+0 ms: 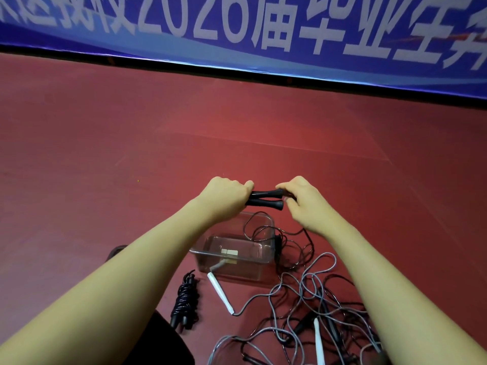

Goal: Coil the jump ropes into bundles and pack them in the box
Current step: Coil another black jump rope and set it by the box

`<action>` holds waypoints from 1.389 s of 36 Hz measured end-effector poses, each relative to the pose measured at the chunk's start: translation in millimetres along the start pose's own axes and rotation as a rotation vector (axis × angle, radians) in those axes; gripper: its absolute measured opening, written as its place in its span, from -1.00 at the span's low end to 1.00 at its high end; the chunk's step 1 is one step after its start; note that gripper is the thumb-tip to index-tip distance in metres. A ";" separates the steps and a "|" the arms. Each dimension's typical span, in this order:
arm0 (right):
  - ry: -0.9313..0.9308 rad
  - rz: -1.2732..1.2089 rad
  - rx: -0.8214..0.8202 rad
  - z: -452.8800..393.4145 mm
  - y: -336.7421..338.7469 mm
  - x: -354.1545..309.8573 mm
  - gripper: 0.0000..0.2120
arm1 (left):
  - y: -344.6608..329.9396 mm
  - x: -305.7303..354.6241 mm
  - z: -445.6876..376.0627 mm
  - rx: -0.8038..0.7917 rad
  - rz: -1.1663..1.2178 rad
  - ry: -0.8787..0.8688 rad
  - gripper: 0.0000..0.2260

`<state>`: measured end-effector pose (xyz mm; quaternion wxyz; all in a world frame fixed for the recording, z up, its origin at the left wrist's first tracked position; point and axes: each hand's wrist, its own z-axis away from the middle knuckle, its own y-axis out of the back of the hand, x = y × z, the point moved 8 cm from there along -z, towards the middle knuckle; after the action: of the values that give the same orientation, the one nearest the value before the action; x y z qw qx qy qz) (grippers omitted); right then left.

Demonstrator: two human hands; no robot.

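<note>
My left hand [228, 194] grips two black jump-rope handles [266, 198] held side by side, above the floor. My right hand [300, 198] pinches at their flared ends, where the thin black cord [254, 227] hangs down. Below them stands a clear plastic box [259, 259] on the red floor. A black rope coiled into a bundle [184, 301] lies left of the box. A tangle of grey and black ropes [303, 312] with white handles [220, 292] spreads to the right and in front of the box.
The red floor [131, 154] stretches wide ahead and to both sides. A blue banner with white characters [237, 35] runs along the far edge. A dark shape [168, 343], perhaps my leg, shows at the bottom left.
</note>
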<state>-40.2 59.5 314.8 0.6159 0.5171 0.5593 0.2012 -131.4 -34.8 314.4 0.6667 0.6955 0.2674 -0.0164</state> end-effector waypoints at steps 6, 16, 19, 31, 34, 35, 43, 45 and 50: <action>0.026 0.126 0.060 4.5 5.5 -3.9 -0.71 | 11.4 2.2 2.1 0.215 -0.030 -0.086 -0.90; 0.023 0.120 0.181 9.7 27.5 -10.4 -0.77 | 17.5 2.1 0.7 0.087 0.098 0.009 -0.88; 0.026 0.165 0.165 8.8 28.3 -8.7 -0.79 | 16.9 0.2 0.1 0.080 0.154 0.018 -0.83; -0.084 0.091 0.038 4.6 10.9 8.7 -0.85 | 25.4 -3.9 12.7 0.119 0.435 0.103 -0.83; -0.089 -0.008 0.030 5.3 12.6 9.2 -0.78 | 21.3 -18.2 12.5 0.124 0.568 0.270 -0.81; -0.079 -0.034 0.023 6.1 12.8 7.2 -0.77 | 18.0 -20.8 12.1 0.116 0.592 0.309 -0.80; 0.156 0.108 0.169 10.8 32.7 -22.2 -0.88 | -3.3 -23.7 4.4 0.023 0.474 0.356 -0.83; 0.329 0.294 0.338 18.9 44.0 -41.4 -0.84 | -3.7 -21.4 3.4 0.012 0.406 0.325 -0.81; 0.402 0.389 0.499 26.2 49.8 -53.8 -0.75 | -0.3 -14.2 2.3 0.012 0.279 0.211 -0.83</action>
<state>-16.0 23.3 379.4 0.2989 0.6981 0.5921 0.2695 -142.9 -41.9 319.2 0.6266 0.7276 0.2370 0.1479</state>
